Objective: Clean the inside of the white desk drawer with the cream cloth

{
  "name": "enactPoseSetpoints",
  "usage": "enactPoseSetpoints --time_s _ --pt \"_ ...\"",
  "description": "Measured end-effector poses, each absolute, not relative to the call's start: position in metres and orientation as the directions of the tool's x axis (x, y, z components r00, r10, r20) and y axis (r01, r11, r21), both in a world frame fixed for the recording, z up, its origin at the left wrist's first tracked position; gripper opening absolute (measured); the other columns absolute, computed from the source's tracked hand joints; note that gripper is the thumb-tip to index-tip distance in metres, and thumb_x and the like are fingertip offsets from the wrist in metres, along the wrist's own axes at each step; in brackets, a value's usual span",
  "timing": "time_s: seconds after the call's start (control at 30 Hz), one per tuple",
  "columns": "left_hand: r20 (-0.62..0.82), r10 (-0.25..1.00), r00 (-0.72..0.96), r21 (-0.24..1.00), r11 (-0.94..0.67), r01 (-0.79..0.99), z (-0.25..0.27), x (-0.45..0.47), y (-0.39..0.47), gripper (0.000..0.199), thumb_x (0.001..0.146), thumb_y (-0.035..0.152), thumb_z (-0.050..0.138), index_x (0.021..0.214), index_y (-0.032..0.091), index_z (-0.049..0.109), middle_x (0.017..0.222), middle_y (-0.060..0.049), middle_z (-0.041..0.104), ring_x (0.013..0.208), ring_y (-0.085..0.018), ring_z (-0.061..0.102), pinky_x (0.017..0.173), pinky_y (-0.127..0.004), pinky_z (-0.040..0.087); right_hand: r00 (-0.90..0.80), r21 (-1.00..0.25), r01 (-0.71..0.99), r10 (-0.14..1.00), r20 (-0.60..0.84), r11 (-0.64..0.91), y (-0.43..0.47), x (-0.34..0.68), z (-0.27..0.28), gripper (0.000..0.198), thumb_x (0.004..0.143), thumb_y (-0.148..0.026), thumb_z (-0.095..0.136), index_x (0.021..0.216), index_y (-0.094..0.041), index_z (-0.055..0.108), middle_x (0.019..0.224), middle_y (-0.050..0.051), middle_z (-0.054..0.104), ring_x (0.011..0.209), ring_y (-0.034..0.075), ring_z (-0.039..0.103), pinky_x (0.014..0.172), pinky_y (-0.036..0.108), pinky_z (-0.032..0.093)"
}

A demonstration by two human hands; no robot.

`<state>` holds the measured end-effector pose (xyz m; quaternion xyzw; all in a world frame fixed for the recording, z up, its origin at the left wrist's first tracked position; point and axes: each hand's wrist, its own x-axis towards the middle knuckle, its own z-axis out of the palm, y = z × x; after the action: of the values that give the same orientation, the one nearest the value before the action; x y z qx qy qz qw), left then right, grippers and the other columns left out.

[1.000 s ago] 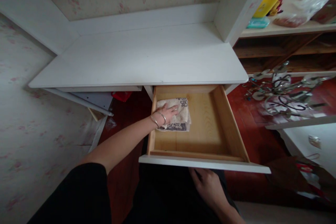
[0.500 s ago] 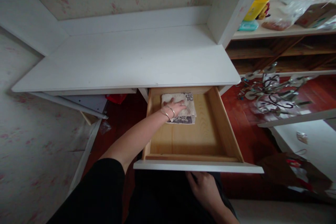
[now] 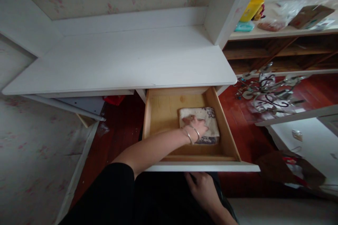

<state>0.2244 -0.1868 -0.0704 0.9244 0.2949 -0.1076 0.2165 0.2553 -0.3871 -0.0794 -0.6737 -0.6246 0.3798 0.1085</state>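
A pulled-out wooden drawer (image 3: 161, 109) with a white front (image 3: 206, 167) stands under the desk top. Inside it, towards the right front, lies a folded beige cloth (image 3: 195, 112) with a dark grey pattern. My left hand (image 3: 196, 126), with bangles at the wrist, presses down on the cloth with its fingers spread. My right hand (image 3: 204, 188) is just below the drawer front, near its middle. The ends of its fingers are hidden by the front, so their grip does not show.
Above the drawer is a white desk top (image 3: 139, 59). To the right, a chandelier (image 3: 271, 91) lies on the red wooden floor, near a brown paper bag (image 3: 274, 170). A shelf unit (image 3: 248, 53) behind it bears plastic bags and a cardboard box (image 3: 310, 15).
My left hand has moved the cloth from the drawer's back left to the right and nearer the front. My right hand stays under the drawer front.
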Motion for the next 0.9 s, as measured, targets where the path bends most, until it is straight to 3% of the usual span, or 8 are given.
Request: enactPoseSetpoints --time_s 0.1,0.23,0.37,0.47,0.6,0.73,0.9 --pt "-0.375 0.444 0.814 0.295 -0.775 0.559 -0.071 0.215 -0.221 0.043 0.085 0.015 0.049 0.120 0.030 0.068 0.135 -0.011 0.052 0.122 -0.051 0.038 0.083 -0.070 0.045 -0.080 -0.626 0.760 0.931 -0.356 -0.174 -0.389 0.257 -0.084 0.041 0.100 -0.031 0.038 0.093 -0.020 0.077 0.098 0.010 0.076 0.092 0.028 0.072 0.082 0.034 0.050" --pt "-0.338 0.438 0.833 0.220 -0.824 0.522 -0.072 0.207 -0.236 0.043 0.089 0.019 0.048 0.126 0.033 0.063 0.144 -0.010 0.044 0.122 -0.050 0.038 0.077 -0.069 0.049 -0.077 -0.626 0.762 0.936 -0.342 -0.166 -0.390 0.257 -0.087 0.040 0.100 -0.033 0.038 0.094 -0.020 0.076 0.097 0.009 0.076 0.092 0.028 0.071 0.081 0.034 0.050" --pt "-0.304 0.455 0.837 0.169 -0.839 0.518 -0.074 0.197 -0.227 0.048 0.084 0.022 0.059 0.130 0.034 0.057 0.150 -0.008 0.036 0.118 -0.047 0.041 0.073 -0.067 0.051 -0.066 -0.647 0.742 0.941 -0.333 -0.177 -0.390 0.255 -0.084 0.039 0.101 -0.033 0.039 0.094 -0.021 0.075 0.098 0.009 0.076 0.093 0.026 0.071 0.083 0.032 0.049" --pt "-0.331 0.467 0.820 0.139 -0.835 0.532 -0.072 0.182 -0.217 0.060 0.078 0.019 0.066 0.134 0.035 0.052 0.151 -0.008 0.036 0.118 -0.043 0.043 0.077 -0.062 0.052 -0.068 -0.652 0.734 0.935 -0.347 -0.189 -0.390 0.254 -0.081 0.038 0.101 -0.033 0.039 0.094 -0.021 0.075 0.098 0.008 0.076 0.093 0.025 0.071 0.085 0.031 0.049" --pt "-0.366 0.511 0.778 0.101 -0.809 0.579 -0.066 0.144 -0.200 0.056 0.081 0.013 0.060 0.132 0.036 0.055 0.153 -0.006 0.036 0.121 -0.041 0.044 0.080 -0.057 0.053 -0.066 -0.634 0.747 0.925 -0.374 -0.203 -0.390 0.255 -0.079 0.038 0.101 -0.031 0.040 0.095 -0.021 0.075 0.098 0.008 0.076 0.095 0.025 0.071 0.086 0.031 0.049" --pt "-0.373 0.594 0.713 0.051 -0.754 0.654 -0.065 0.101 -0.184 0.066 0.078 0.008 0.061 0.137 0.036 0.050 0.152 -0.007 0.038 0.122 -0.039 0.046 0.080 -0.050 0.054 -0.088 -0.605 0.774 0.915 -0.394 -0.186 -0.387 0.255 -0.075 0.038 0.101 -0.030 0.038 0.097 -0.020 0.075 0.100 0.009 0.076 0.098 0.025 0.071 0.087 0.032 0.050" --pt "-0.362 0.638 0.679 0.098 -0.699 0.709 -0.063 0.071 -0.178 0.068 0.078 0.020 0.071 0.140 0.032 0.047 0.157 -0.008 0.031 0.132 -0.036 0.043 0.101 -0.049 0.046 -0.191 -0.528 0.845 0.877 -0.440 -0.081 -0.383 0.261 -0.064 0.034 0.099 -0.028 0.041 0.114 -0.022 0.070 0.111 0.010 0.074 0.100 0.027 0.070 0.087 0.036 0.052"
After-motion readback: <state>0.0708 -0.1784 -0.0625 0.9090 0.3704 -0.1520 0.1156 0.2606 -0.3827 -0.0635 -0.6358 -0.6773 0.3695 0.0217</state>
